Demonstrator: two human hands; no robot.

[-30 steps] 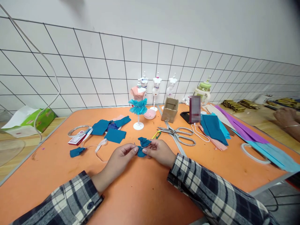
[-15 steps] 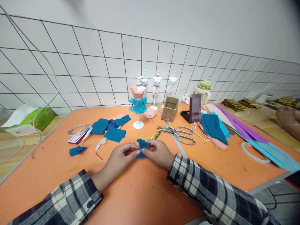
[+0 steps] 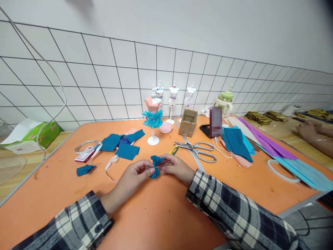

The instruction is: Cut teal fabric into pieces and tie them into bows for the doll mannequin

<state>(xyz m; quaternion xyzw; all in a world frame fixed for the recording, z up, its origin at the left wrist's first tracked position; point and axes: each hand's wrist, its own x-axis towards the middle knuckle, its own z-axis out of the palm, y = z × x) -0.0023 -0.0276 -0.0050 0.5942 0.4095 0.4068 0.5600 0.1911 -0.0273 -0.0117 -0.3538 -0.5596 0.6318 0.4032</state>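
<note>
A small dark-blue crepe paper bow [image 3: 156,161], gathered at its middle, is held above the orange table [image 3: 145,222]. My left hand [image 3: 136,175] pinches it at the gathered waist between thumb and fingers. On the other side, my right hand [image 3: 177,168] has its fingertips on the edge of the upper lobe, its thumb slightly away from the waist. Just beyond my right hand lie a yellow-green cutter [image 3: 173,150] and large metal scissors [image 3: 196,149]. Flat dark-blue paper pieces [image 3: 127,151] and a white ribbon [image 3: 111,161] rest beyond my left hand.
A mini dress form [image 3: 153,119] in peach and turquoise paper stands ahead, with more white forms [image 3: 173,95] behind. Nearby are a pink bowl [image 3: 165,127], cardboard box [image 3: 188,122], propped phone [image 3: 215,121], bottle [image 3: 225,100] and coloured paper sheets [image 3: 270,142]. Another person's hands [image 3: 310,132] rest far right.
My right thumb has come off the bow's gathered middle and drawn slightly right. The bow's two lobes now show more plainly. My left hand keeps its pinch.
</note>
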